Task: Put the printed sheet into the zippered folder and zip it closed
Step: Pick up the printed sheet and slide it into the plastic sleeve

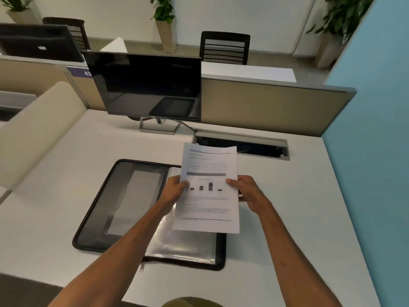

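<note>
We hold one printed sheet [209,187] in the air with both hands, just above the right half of the zippered folder [124,204], which lies open and flat on the white desk [298,207]. Our left hand [174,191] pinches the sheet's left edge, thumb pressed on the printed face and the other fingers closed behind the paper, out of sight. Our right hand [245,193] clamps the right edge the same way, thumb on top, fingers curled under. The sheet carries a table, a small bar chart and lines of text too blurred to read. It covers much of the folder's clear plastic sleeve [190,244], and our left forearm crosses the folder's middle. One zipper pull [141,267] shows at the folder's near edge. Beyond the folder stands one dark monitor [146,85]; to its right, a cable hatch [243,145] is sunk in the desk.
</note>
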A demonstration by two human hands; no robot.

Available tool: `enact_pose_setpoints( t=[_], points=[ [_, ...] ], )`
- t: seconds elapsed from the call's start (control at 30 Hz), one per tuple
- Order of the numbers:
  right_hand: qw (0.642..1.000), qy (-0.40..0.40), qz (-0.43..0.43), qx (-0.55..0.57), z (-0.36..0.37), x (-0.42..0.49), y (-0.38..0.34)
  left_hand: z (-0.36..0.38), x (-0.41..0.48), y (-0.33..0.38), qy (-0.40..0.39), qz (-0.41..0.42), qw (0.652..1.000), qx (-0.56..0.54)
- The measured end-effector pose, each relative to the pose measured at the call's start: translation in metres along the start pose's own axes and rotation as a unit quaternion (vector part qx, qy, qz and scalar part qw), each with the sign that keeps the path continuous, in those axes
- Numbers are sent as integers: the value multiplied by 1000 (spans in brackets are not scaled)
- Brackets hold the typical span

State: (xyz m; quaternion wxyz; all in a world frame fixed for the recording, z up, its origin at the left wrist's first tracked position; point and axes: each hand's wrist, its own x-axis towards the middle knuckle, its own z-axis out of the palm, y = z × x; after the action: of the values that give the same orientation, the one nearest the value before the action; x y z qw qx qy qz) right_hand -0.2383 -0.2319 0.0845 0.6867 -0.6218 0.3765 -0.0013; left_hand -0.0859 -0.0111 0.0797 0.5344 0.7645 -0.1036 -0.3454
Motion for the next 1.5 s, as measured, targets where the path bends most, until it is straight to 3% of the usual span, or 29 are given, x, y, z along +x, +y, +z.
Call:
enact_pose_setpoints(
  t=[0.2,0.47,0.67,0.8,0.93,1.13,1.3,1.5],
  points=[
    [995,-4,35,-90,45,19,-5,-46,18,-12,-10,-5,1000,26],
    [993,18,42,-108,68,40,-6,-71,45,-15,-33,-1,999,29],
    [995,52,1,-82,59,50,-11,-76,62,-14,-47,-4,998,-47],
    [994,102,-11,-40,44,57,-13,-72,71,-18,-7,2,1000,-30],
    [982,179,-31,43,27,62,-16,-66,77,-23,70,60,985,147],
    [954,270,-66,115,7,68,-22,-42,81,-28,46,118,953,277],
    [950,275,-76,128,1,75,-27,-24,87,-30,-13,188,872,451],
    [952,257,-76,151,8,86,-32,-13,99,-30,-42,167,830,530]
  ],
)
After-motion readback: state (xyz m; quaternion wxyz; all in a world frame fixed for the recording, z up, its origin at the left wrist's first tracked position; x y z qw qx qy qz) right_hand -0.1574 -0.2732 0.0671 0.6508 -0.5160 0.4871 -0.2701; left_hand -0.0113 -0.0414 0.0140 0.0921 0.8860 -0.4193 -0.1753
